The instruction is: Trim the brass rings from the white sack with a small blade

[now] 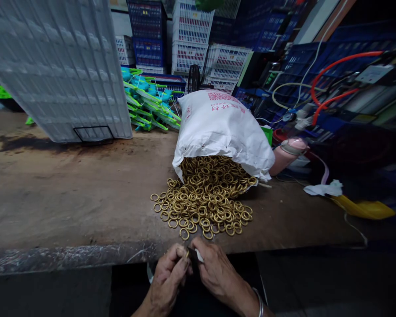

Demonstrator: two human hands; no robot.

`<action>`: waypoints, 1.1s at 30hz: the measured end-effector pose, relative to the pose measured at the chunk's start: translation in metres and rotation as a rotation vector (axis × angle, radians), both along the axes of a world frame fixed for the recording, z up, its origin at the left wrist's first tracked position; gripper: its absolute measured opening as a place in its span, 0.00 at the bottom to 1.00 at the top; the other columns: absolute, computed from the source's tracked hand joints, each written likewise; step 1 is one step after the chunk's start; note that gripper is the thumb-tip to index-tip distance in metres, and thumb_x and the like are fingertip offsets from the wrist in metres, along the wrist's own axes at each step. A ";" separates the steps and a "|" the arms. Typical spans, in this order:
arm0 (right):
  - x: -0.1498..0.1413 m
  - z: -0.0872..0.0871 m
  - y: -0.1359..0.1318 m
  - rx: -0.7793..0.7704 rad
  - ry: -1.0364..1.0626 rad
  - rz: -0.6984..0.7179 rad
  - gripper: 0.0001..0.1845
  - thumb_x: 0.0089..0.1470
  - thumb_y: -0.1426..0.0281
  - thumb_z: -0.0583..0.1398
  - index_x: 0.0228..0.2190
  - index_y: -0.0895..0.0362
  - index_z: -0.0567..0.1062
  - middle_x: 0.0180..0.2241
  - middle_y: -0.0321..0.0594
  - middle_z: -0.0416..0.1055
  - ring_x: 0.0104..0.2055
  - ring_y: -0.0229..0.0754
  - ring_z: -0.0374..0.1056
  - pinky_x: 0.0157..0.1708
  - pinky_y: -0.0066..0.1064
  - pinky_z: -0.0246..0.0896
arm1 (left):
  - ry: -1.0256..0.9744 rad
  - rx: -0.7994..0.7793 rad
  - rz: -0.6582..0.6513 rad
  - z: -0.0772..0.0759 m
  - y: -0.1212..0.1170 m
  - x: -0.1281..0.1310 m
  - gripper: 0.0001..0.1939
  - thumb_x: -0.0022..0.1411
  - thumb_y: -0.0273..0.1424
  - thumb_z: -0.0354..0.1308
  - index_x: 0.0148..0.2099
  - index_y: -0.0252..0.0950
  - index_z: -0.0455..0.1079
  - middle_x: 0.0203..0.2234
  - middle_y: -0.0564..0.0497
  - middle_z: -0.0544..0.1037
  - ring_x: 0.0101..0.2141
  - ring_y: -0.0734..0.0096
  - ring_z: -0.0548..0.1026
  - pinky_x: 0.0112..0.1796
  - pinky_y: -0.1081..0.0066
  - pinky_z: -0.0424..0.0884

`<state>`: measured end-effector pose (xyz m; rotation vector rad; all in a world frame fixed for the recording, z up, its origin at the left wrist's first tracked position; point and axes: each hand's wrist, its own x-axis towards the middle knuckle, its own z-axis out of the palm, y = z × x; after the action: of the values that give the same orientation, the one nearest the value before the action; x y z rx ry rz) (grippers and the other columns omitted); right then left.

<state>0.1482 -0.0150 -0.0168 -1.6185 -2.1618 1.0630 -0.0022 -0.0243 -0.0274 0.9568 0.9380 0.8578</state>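
A white sack (222, 125) lies on its side on the brown workbench (69, 198), and brass rings (203, 204) spill from its mouth in a heap. Just below the bench's front edge my two hands meet. My left hand (168, 275) is closed, its fingertips pinching a brass ring (186, 254). My right hand (214, 268) is closed round a small dark piece (194, 260) with something white beside it. A metal bangle (259, 301) sits on my right wrist.
A grey ribbed plastic panel (59, 66) leans at the back left. Green and blue packets (148, 103) are piled behind the sack. Stacked white and blue crates (188, 39) fill the background. Red hoses (333, 75), a pink bottle (287, 154) and a yellow scoop (363, 209) are at the right.
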 end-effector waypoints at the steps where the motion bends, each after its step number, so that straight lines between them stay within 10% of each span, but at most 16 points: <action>1: 0.000 0.001 0.000 -0.002 -0.006 0.005 0.17 0.41 0.83 0.47 0.33 0.54 0.63 0.26 0.34 0.64 0.29 0.38 0.61 0.31 0.26 0.51 | 0.010 0.010 -0.003 0.001 0.000 0.000 0.19 0.55 0.47 0.51 0.26 0.36 0.60 0.20 0.56 0.60 0.18 0.81 0.53 0.18 0.78 0.50; 29: 0.006 -0.014 0.000 0.084 -0.223 -0.036 0.18 0.43 0.81 0.47 0.36 0.55 0.64 0.27 0.36 0.67 0.30 0.40 0.63 0.29 0.27 0.48 | 0.029 0.100 -0.067 0.003 -0.007 -0.006 0.18 0.57 0.45 0.50 0.25 0.35 0.61 0.20 0.54 0.63 0.20 0.79 0.58 0.21 0.77 0.54; 33: 0.007 -0.019 0.009 0.141 -0.226 -0.120 0.14 0.44 0.81 0.47 0.33 0.56 0.64 0.23 0.36 0.67 0.25 0.38 0.63 0.25 0.27 0.45 | -0.155 -0.087 -0.098 0.004 -0.007 -0.005 0.19 0.55 0.47 0.51 0.27 0.35 0.62 0.15 0.57 0.62 0.13 0.83 0.53 0.14 0.79 0.47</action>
<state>0.1553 -0.0062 -0.0362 -1.8509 -2.1866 0.7067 -0.0076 -0.0316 -0.0232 0.8417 0.7827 0.7897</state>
